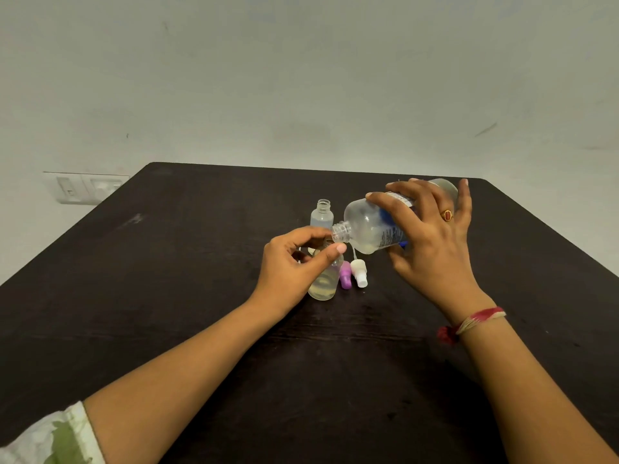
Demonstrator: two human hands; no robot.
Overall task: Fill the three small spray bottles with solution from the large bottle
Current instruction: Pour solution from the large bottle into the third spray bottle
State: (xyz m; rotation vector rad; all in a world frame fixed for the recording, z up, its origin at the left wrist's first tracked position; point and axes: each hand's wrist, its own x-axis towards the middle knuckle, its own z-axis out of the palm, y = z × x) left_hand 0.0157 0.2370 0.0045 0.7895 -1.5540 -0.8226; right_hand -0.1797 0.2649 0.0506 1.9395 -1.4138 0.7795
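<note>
While it is tipping mouth-down over the small spray bottle (324, 284), the large bottle (366, 226) is looking light and nearly drained. Its smooth thin plastic is probably slippery when wet, so the labelled mid-body is the best hold. The right hand (432, 239) is wrapping its fingers (402, 197) round that body. The left hand (291, 262) is pinching the small bottle's neck, steadying it upright on the counter (187, 269). A second open bottle (322, 214) is standing just behind, with a purple spray cap (345, 280) and a white spray cap (359, 274) lying beside.

The dark table (150, 262) offers wide passage at left, right and the near edge. At its middle the left hand (294, 259) on a part-filled bottle (323, 286), the right hand (432, 242) with the tilted large bottle (368, 226), an open bottle (322, 214) behind, a purple cap (345, 279) and a white cap (360, 276) crowd together; the gaps between them seem tight.
</note>
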